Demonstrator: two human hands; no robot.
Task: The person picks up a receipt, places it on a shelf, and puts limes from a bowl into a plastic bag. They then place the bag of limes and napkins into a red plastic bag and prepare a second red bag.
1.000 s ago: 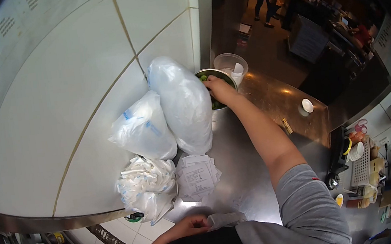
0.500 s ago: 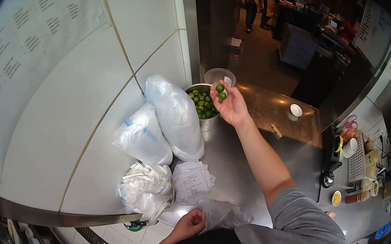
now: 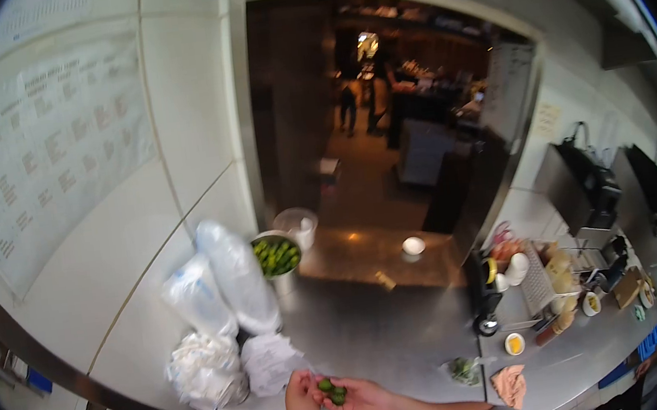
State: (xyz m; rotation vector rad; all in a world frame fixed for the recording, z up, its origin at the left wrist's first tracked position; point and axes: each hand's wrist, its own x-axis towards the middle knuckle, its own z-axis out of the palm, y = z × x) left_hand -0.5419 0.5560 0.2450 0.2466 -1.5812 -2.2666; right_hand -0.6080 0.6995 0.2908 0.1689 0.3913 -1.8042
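My right hand (image 3: 363, 402) is low in the middle, palm up, with its fingers curled around a few small green limes (image 3: 332, 391). Against it, on the left, is my left hand (image 3: 299, 403). Its fingers are bent together at the edge of the limes; what they pinch, if anything, is too small to make out. Farther off on the steel counter (image 3: 358, 323), a metal pot (image 3: 285, 281) holds many more green limes. A clear plastic tub (image 3: 304, 222) stands just behind the pot. Printed paper slips (image 3: 270, 364) lie beyond my left hand.
Stuffed plastic bags (image 3: 238, 276) lean by the left wall. A small white bowl (image 3: 413, 247) stands near the pass opening, with people beyond it. At right are a cup of something yellow (image 3: 514, 343), a clear bag of greens (image 3: 465, 369) and an orange cloth (image 3: 510, 385).
My right hand has come back from the pot with the limes and now meets my left hand. The clear plastic bag by my left hand no longer shows. The view has tilted up and turned right.
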